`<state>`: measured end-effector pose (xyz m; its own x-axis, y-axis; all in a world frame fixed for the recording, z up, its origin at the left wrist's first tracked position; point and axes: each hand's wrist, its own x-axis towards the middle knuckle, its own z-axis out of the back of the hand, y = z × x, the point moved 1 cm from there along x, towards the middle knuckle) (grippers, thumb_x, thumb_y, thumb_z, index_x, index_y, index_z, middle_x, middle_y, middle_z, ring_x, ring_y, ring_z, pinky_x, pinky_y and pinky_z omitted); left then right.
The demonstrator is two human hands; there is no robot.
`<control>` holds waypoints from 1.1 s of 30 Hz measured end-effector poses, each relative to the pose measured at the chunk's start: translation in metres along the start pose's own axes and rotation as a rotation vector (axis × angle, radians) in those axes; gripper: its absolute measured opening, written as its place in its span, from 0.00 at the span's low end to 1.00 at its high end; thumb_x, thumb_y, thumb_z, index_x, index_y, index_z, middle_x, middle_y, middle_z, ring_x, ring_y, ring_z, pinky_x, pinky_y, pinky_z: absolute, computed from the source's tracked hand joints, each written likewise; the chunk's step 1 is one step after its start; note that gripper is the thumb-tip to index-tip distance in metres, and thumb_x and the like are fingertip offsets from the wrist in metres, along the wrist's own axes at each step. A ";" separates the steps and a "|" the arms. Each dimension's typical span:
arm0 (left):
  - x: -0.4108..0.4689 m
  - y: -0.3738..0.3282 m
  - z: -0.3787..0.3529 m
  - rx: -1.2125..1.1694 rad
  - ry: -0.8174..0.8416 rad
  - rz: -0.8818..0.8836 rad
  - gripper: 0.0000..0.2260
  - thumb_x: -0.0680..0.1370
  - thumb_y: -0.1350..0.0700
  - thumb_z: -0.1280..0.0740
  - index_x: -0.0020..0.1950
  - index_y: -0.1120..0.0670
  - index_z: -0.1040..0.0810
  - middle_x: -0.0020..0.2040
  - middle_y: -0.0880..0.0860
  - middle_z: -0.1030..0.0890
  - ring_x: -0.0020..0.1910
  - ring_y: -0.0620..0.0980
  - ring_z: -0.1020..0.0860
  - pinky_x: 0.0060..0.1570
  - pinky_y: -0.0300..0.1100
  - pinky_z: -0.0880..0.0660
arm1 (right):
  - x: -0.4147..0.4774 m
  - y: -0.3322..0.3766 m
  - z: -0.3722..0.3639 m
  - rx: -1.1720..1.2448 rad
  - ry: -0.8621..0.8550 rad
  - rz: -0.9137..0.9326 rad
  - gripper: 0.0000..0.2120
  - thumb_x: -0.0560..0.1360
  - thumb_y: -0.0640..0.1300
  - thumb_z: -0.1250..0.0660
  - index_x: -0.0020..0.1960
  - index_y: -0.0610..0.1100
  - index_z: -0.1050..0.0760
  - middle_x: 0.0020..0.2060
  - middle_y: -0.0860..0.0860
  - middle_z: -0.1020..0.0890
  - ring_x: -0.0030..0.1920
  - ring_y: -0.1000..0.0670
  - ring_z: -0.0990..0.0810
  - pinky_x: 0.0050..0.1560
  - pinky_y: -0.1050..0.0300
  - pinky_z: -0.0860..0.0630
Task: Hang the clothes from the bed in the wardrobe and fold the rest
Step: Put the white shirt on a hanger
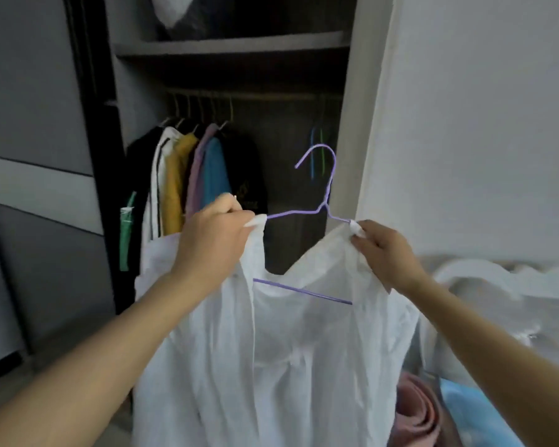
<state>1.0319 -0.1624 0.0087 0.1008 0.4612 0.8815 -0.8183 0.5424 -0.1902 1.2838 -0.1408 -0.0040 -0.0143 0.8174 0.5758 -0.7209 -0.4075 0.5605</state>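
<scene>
Just the one feed on my end — wide-angle head cam, facing forward and slightly down into the open wardrobe (233,43). It's close: left hand (213,233), right hand (384,253) and the white shirt (288,350) fill the near middle, bed (513,304) edging in at right.

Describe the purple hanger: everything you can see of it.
The purple hanger is thin and wire-like, with an open hook on top, a short neck, two sloping shoulders and a straight bottom bar. It is upright, slightly tilted, in front of the open wardrobe, hooked on nothing. A white shirt hangs over it, hiding both shoulder ends; the bar shows in the open front. The left hand and right hand pinch the shirt at either shoulder.
</scene>
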 end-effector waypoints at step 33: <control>0.015 0.233 0.063 -0.064 -0.180 0.362 0.09 0.69 0.66 0.26 0.31 0.63 0.22 0.27 0.56 0.28 0.30 0.42 0.32 0.31 0.26 0.36 | 0.140 0.079 -0.125 -0.063 0.735 0.082 0.27 0.72 0.58 0.35 0.68 0.52 0.34 0.63 0.57 0.29 0.62 0.56 0.28 0.62 0.58 0.28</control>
<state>0.8070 -0.0738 0.0050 -0.2929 0.5033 0.8129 -0.7453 0.4124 -0.5239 1.1383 -0.0077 0.0462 -0.5135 0.8563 0.0550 -0.7360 -0.4725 0.4848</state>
